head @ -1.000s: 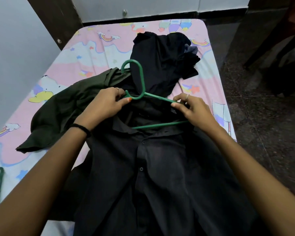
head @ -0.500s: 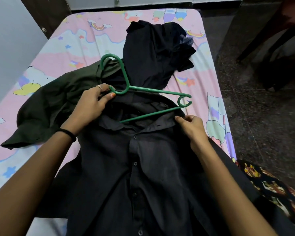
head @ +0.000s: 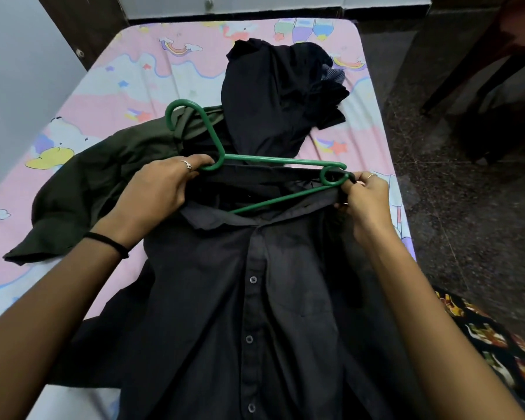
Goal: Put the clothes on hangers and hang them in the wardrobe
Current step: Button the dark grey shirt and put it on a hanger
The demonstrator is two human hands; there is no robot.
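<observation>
I have both forearms reaching forward over the bed, which wears a pink cartoon-print sheet. My left hand sits palm down at the neck of the green hanger, its fingers curled round the bend where the hook meets the bars; a ring shows on one finger and a black band circles the wrist. My right hand is out at the hanger's right end, thumb and fingertips pinching the dark cloth of the black shirt at its shoulder, right against the small loop of the hanger. I cannot tell whether those fingers also touch the plastic.

The black shirt lies buttoned, front up, along the bed toward me, collar spread open with the hanger's lower bar running into the neck opening. The hook points away to the left over an olive green shirt lying beside it. Beyond the hanger is a heap of dark clothes. Dark speckled floor lies to the right.
</observation>
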